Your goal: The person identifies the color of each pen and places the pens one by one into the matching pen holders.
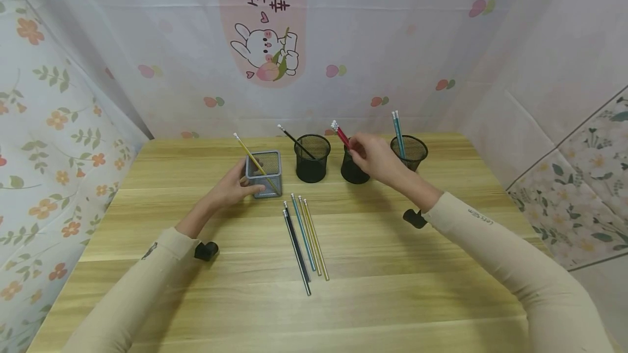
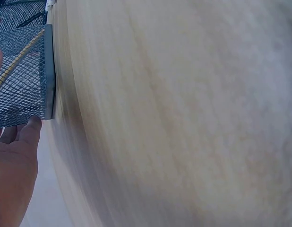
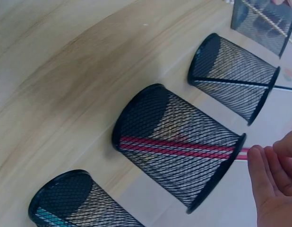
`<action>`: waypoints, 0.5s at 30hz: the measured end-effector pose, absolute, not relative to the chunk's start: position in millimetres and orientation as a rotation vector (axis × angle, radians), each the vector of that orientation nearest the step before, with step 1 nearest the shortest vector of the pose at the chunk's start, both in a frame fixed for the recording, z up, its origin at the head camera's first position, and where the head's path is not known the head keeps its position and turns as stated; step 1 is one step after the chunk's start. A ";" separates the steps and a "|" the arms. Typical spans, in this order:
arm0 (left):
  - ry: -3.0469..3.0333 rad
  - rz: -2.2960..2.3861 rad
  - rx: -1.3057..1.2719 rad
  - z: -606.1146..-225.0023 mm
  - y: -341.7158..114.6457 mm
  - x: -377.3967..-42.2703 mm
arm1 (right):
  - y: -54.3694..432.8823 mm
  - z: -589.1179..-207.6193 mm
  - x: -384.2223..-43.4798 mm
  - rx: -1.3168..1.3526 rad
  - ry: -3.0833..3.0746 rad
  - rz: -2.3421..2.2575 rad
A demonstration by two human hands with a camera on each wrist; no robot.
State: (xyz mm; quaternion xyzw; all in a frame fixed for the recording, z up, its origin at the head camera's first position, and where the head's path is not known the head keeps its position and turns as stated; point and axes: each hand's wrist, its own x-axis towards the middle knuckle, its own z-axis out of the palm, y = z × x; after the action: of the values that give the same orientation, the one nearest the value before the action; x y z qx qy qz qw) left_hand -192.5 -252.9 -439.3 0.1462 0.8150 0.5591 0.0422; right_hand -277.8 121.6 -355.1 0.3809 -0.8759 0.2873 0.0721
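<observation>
My left hand (image 1: pixel 233 185) grips a grey square mesh pencil holder (image 1: pixel 264 187) from its left side, thumb across the front. A yellow pencil (image 1: pixel 249 152) leans inside it. With my right hand (image 1: pixel 378 159) I pinch the upper part of several red pencils (image 1: pixel 342 136), white erasers up. Their lower ends stand inside a round black mesh cup (image 3: pixel 179 146), reaching its bottom. Left of that cup, another round black cup (image 1: pixel 311 170) holds a black pencil (image 1: pixel 296 140). The rightmost black cup (image 1: pixel 414 148) holds blue pencils (image 1: pixel 398 132).
Before the cups lie loose pencils: black pencils (image 1: pixel 296 249), a blue pencil (image 1: pixel 304 233) and yellow pencils (image 1: pixel 314 238). Dark wrist-camera pieces (image 1: pixel 206 251) sit at both wrists. A printed curtain (image 1: pixel 368 31) hangs behind the wooden table (image 1: pixel 392 298).
</observation>
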 end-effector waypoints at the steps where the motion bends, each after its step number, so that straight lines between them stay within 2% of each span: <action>1: 2.495 1.709 0.447 -439.5 -253.0 -192.6 | 120.8 -353.9 -276.9 1.152 -2.615 0.867; 15: 2.501 1.705 0.437 -439.1 -252.6 -192.3 | 105.9 -349.7 -255.3 1.265 -2.492 0.977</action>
State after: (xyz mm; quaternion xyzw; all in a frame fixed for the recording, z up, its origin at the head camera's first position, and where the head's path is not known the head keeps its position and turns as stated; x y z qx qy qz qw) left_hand -192.3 -252.6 -439.1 0.1429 0.8171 0.5570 0.0418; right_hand -255.3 105.9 -349.7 0.4257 -0.8383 0.3285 0.0904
